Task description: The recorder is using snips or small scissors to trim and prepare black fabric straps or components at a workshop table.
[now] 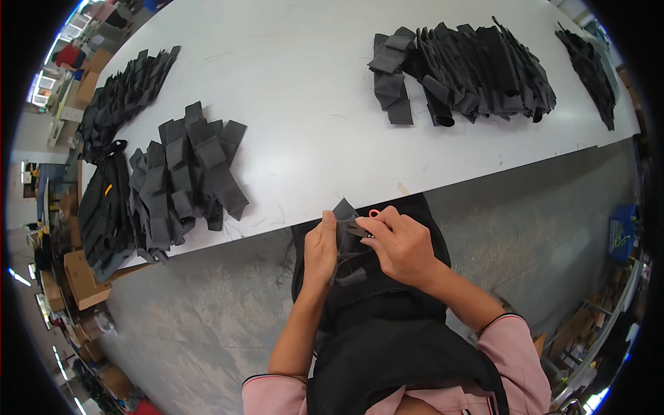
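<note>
Black apron [404, 349] at six o'clock, dark cloth [344, 210] at the dial's centre.
My left hand [321, 247] pinches the cloth; my right hand [400, 245] grips snips [357, 229] beside it. On the white table [290, 124]: strip pile [181, 173] near ten, second pile [487, 72] at half past one.

No lettering, label, number or sign can be read anywhere here.

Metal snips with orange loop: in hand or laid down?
In hand: the right hand grips the metal snips, orange loop showing.
</note>
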`<state>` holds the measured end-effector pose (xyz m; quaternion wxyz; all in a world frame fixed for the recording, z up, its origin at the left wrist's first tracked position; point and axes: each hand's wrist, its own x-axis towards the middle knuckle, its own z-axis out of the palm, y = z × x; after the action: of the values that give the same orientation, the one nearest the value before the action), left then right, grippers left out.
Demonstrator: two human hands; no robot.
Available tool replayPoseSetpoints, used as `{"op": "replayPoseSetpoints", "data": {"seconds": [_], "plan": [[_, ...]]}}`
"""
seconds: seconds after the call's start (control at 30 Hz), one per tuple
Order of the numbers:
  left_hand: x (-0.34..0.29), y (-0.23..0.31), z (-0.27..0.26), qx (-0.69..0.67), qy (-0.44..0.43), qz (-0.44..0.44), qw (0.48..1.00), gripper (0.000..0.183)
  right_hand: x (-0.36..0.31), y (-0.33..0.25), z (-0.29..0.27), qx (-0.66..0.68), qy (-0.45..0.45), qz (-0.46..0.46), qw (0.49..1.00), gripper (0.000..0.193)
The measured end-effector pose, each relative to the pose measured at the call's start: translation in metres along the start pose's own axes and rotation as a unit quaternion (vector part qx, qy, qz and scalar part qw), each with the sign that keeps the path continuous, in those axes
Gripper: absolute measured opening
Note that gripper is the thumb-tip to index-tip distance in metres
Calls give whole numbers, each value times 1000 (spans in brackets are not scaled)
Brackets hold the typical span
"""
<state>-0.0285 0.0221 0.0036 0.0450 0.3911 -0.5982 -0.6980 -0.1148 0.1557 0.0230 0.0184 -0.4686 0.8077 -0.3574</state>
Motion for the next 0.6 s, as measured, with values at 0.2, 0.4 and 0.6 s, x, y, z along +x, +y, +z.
{"op": "replayPoseSetpoints", "data": {"seconds": [0.2, 0.4, 0.6], "plan": [[1, -6, 1, -14, 3, 3, 1000, 52, -4, 0, 7, -12, 44, -6, 999, 33], [4, -7, 1, 4, -7, -3, 1000, 52, -8, 5, 8, 176, 55, 97, 978, 24], [5, -7, -3, 1, -18, -29, 999, 54, -6, 2, -5, 136, 8, 100, 986, 27]]}}
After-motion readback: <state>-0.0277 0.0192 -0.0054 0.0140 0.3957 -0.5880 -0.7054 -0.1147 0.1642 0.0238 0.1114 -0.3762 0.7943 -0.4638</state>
